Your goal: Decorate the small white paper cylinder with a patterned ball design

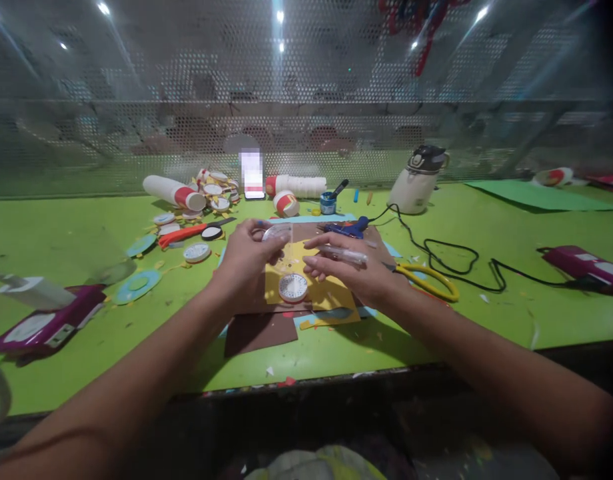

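A: What is carried by the tabletop, taking the biggest things first?

B: Near the far edge, right of the middle, a white kettle is seen, with a black cord trailed from there toward the right edge. A green sheet is laid at the far right corner. A purple case is set near the left edge and another near the right edge. Stacked cups are laid on their sides toward the far edge, left of the middle.

A: And in the middle?

B: Brown card is spread there, and yellow card is laid on it. Yellow scissors are found just to its right, and a blue glue gun just behind it.

A: What is held?

B: A small clear disc is pinched by the fingers of the left hand, above the yellow card. A clear stick is held across the right hand, gripped between thumb and first fingers, the remaining fingers being stretched out flat.

A: Anything smaller?

B: A white dotted disc is laid on the yellow card between the two hands, toward the near edge. Paper scraps are scattered along that edge.
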A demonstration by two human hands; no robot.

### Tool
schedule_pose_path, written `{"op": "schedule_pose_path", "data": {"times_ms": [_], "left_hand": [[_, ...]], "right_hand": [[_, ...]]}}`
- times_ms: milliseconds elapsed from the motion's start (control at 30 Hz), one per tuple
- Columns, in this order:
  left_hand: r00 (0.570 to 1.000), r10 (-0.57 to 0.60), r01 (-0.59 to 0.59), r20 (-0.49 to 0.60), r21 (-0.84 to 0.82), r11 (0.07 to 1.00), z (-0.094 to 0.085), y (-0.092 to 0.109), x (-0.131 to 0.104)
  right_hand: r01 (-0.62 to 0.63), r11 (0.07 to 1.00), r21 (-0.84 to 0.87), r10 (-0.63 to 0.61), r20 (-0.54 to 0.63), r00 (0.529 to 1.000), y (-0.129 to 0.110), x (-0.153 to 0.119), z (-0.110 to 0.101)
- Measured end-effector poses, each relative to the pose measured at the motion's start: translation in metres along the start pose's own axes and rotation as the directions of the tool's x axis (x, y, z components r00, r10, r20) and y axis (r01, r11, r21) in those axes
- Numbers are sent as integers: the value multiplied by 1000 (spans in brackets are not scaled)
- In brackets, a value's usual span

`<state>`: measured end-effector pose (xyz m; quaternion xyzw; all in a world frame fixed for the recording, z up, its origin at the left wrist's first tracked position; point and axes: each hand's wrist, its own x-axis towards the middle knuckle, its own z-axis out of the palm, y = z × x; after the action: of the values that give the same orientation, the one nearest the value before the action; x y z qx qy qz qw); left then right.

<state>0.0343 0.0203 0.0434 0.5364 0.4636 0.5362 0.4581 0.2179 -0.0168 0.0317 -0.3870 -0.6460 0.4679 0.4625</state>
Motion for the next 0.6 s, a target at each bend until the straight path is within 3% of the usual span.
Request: {"op": "schedule_pose_path", "data": {"times_ms": [333, 433, 500, 600], "left_hand": [[993, 88, -91, 80, 36, 995, 1, -16, -5], [995, 88, -89, 36, 33, 995, 1, -18, -9], [997, 79, -79, -15, 31, 996, 2, -18, -11], [997, 39, -39, -60, 0, 999, 5, -20, -13]], "right_hand": [[24, 999, 24, -22, -74, 997, 9, -5, 11], [19, 998, -56, -25, -117, 993, 1, -9, 15], [-47, 995, -83, 39, -92, 995, -6, -13, 19], [-124, 991, 39, 127, -77, 989, -10, -18, 25]]}}
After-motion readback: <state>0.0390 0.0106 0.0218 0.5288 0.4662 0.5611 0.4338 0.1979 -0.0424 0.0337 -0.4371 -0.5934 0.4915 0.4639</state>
